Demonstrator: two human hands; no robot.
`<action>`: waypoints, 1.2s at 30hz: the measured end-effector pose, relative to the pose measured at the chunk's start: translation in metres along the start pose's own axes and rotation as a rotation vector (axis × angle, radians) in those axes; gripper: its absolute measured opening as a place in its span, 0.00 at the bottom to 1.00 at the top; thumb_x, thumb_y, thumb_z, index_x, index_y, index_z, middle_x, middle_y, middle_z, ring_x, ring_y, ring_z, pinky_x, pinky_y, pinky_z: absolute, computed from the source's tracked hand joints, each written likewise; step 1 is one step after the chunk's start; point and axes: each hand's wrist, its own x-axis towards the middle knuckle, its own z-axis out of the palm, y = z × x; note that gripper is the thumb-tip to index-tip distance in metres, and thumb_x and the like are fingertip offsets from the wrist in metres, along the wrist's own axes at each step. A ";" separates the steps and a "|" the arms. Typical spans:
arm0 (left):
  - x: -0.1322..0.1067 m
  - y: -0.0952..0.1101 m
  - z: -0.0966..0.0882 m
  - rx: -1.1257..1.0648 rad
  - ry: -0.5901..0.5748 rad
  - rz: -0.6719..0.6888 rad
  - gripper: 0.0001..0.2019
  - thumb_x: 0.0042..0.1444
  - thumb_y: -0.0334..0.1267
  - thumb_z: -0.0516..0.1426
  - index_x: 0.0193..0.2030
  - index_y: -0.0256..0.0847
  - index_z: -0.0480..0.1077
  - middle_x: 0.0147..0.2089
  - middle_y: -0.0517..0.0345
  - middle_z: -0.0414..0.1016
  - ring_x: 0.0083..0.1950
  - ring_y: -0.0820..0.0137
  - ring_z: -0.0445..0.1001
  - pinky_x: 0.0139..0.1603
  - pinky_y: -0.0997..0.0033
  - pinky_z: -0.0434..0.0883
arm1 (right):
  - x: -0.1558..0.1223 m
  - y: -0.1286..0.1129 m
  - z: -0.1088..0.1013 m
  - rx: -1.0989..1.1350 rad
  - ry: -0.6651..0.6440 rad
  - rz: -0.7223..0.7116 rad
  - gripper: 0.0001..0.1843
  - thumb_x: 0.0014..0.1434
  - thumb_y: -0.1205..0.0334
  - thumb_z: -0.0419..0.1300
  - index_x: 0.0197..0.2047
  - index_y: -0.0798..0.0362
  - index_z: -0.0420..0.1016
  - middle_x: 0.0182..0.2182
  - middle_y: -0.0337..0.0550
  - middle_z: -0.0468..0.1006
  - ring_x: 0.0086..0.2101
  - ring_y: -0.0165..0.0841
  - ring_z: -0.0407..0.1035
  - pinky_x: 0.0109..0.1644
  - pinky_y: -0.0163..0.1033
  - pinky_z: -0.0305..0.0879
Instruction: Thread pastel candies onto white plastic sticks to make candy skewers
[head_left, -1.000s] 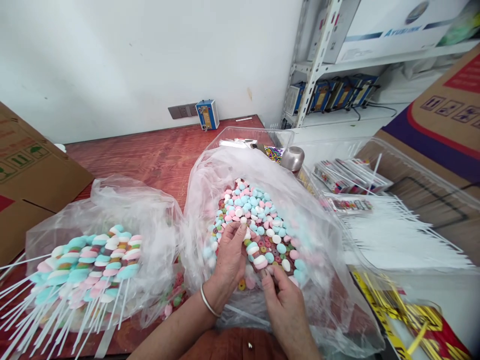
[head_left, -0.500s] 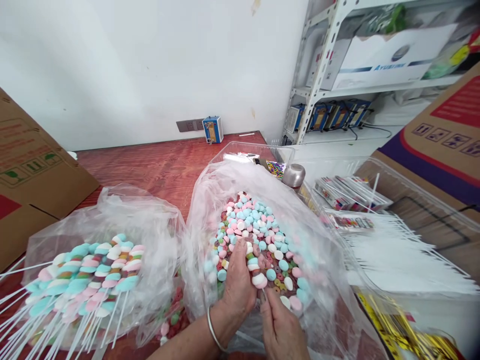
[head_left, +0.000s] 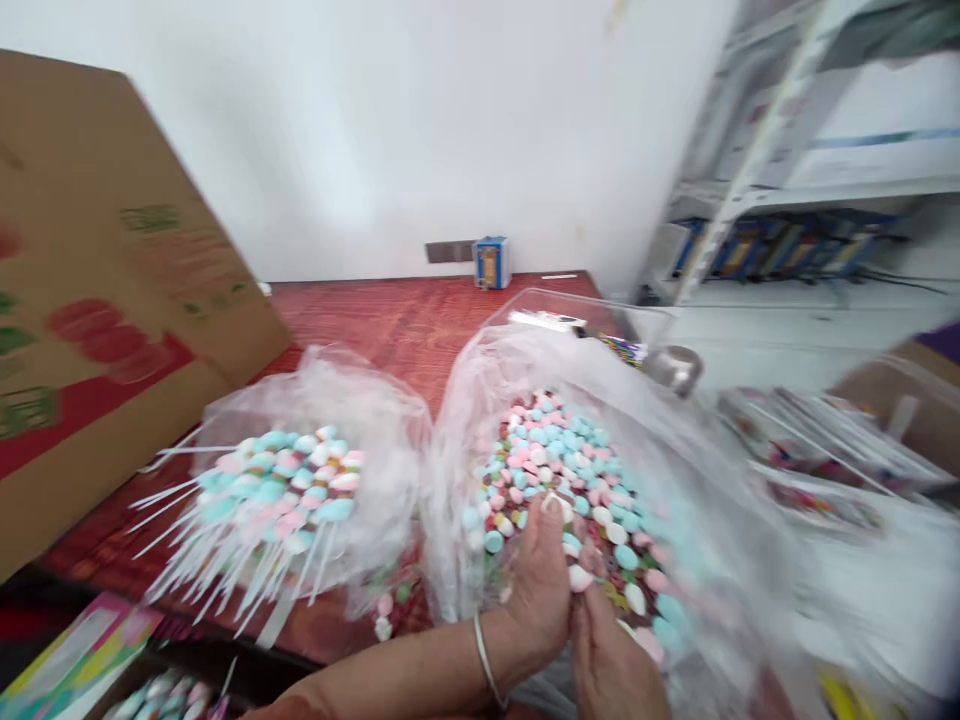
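Note:
My left hand, with a pale bangle at the wrist, is closed around a candy skewer of white, pink and light-blue pieces. Just below, my right hand pinches the skewer's lower end; its stick is hidden by the fingers. Both hands are over a large clear plastic bag, opened out and full of loose candies: pastel button shapes and small coloured rings. To the left, finished-looking candy skewers with white sticks lie piled on another clear bag.
A tall cardboard box stands at the left of the red wooden table. Behind the large bag are a clear tray and a metal cup. Packets and a white shelf rack are at right. An open box holds candies below.
My view has swung left, so everything sits further right; more of the cardboard box and a lower box with candies now show. Both hands keep hold of the candy skewer.

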 end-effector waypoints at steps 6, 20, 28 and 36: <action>-0.007 0.014 -0.012 -0.233 0.162 -0.028 0.20 0.63 0.58 0.47 0.52 0.48 0.64 0.40 0.52 0.74 0.41 0.64 0.75 0.39 0.65 0.71 | 0.028 0.011 0.013 0.119 -0.082 -0.204 0.27 0.68 0.49 0.40 0.58 0.52 0.70 0.54 0.54 0.76 0.57 0.46 0.68 0.54 0.48 0.70; -0.011 0.086 -0.238 1.095 0.805 0.456 0.14 0.61 0.45 0.53 0.50 0.42 0.70 0.49 0.48 0.74 0.52 0.55 0.71 0.54 0.54 0.67 | 0.008 -0.010 -0.038 0.320 -0.105 -0.002 0.21 0.65 0.46 0.49 0.43 0.51 0.77 0.39 0.45 0.82 0.37 0.37 0.76 0.39 0.36 0.69; -0.017 0.062 -0.260 1.402 0.788 0.475 0.17 0.64 0.46 0.52 0.53 0.39 0.70 0.49 0.52 0.73 0.57 0.51 0.70 0.59 0.48 0.66 | 0.003 0.042 -0.060 -0.067 -0.011 0.128 0.19 0.65 0.57 0.46 0.45 0.54 0.76 0.44 0.51 0.80 0.42 0.40 0.73 0.44 0.42 0.65; -0.025 0.071 -0.151 0.892 0.326 0.716 0.10 0.64 0.35 0.54 0.49 0.41 0.73 0.46 0.54 0.77 0.47 0.67 0.75 0.52 0.64 0.72 | 0.014 -0.001 -0.043 -0.092 -0.165 -0.016 0.13 0.66 0.64 0.49 0.41 0.52 0.75 0.39 0.43 0.77 0.41 0.36 0.71 0.42 0.37 0.63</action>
